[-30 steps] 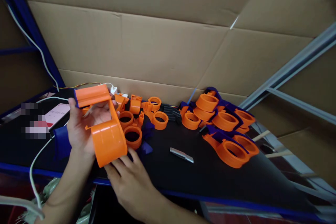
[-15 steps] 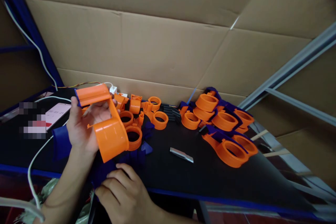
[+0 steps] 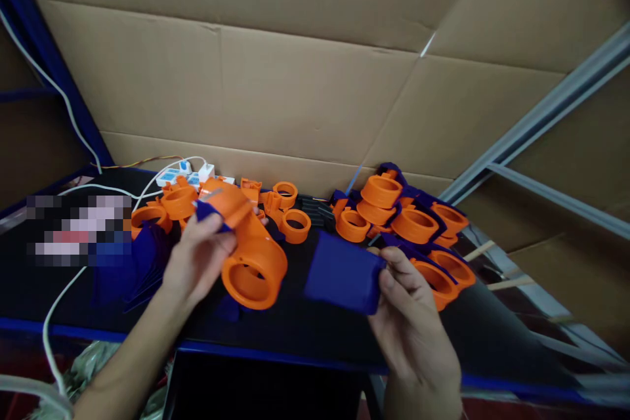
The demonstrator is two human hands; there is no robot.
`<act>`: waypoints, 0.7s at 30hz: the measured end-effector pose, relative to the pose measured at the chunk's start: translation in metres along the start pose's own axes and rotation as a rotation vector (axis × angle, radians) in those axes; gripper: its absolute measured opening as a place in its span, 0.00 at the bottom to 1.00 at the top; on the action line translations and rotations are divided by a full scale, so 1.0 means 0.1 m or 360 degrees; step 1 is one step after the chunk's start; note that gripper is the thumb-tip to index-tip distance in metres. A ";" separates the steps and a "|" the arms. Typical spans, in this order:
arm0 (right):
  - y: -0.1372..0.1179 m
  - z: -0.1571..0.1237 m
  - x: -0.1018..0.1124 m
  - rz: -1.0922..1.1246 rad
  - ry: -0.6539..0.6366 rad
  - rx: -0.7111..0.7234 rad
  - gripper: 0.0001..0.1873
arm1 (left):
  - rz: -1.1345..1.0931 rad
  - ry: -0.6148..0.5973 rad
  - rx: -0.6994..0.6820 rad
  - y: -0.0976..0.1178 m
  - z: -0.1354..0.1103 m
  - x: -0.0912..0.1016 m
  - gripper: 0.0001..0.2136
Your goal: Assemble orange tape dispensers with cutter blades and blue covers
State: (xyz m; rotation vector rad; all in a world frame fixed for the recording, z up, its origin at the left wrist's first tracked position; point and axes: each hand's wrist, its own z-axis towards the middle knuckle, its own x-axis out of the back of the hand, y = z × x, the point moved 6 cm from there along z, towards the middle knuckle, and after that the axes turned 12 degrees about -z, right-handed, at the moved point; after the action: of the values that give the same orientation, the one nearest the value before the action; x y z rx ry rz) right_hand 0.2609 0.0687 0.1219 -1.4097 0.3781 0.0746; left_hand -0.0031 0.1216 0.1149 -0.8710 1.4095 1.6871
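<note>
My left hand (image 3: 199, 262) is closed on an orange plastic tape dispenser body (image 3: 263, 252), which is raised over the table. Its round ring hangs toward me, and a dark blue edge (image 3: 211, 215) shows at its upper end by my thumb. Off to the right, my right hand (image 3: 406, 305) pinches a flat dark blue plastic plate (image 3: 342, 275) by its right side. A gap separates the plate from the orange body. Several dark blue plates (image 3: 135, 269) lie in a pile left of my left forearm.
Orange dispensers with blue parts (image 3: 418, 226) are stacked at the right. More orange bodies (image 3: 177, 203) stand at the back left, near a white power strip (image 3: 170, 177). Black pieces (image 3: 315, 210) lie at the back. White cables cross the left side; a cardboard wall (image 3: 315, 92) closes the back.
My right hand has risen from the table's front edge to the right with a blue plate. My left hand has turned the orange body and moved it right. The silver strip is out of sight.
</note>
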 end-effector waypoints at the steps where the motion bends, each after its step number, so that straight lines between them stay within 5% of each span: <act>1: 0.06 0.03 0.00 0.0060 0.0009 -0.0043 0.16 | 0.0057 0.0012 -0.0010 -0.09 -0.04 0.00 0.19; 7: 0.29 0.04 -0.12 0.0078 -0.0006 -0.0110 0.15 | 0.0188 -0.0188 0.0140 -0.53 -0.19 -0.10 0.18; 21: 0.41 0.05 -0.19 0.0112 -0.0013 -0.0244 0.15 | 0.0162 -0.0237 0.0027 -0.52 -0.22 -0.07 0.25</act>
State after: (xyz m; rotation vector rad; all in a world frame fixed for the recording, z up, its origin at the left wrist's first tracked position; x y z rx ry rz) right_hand 0.2324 0.0838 0.0890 -1.5466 0.4227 0.1697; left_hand 0.0461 0.1045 0.0930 -0.6596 1.3847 1.7750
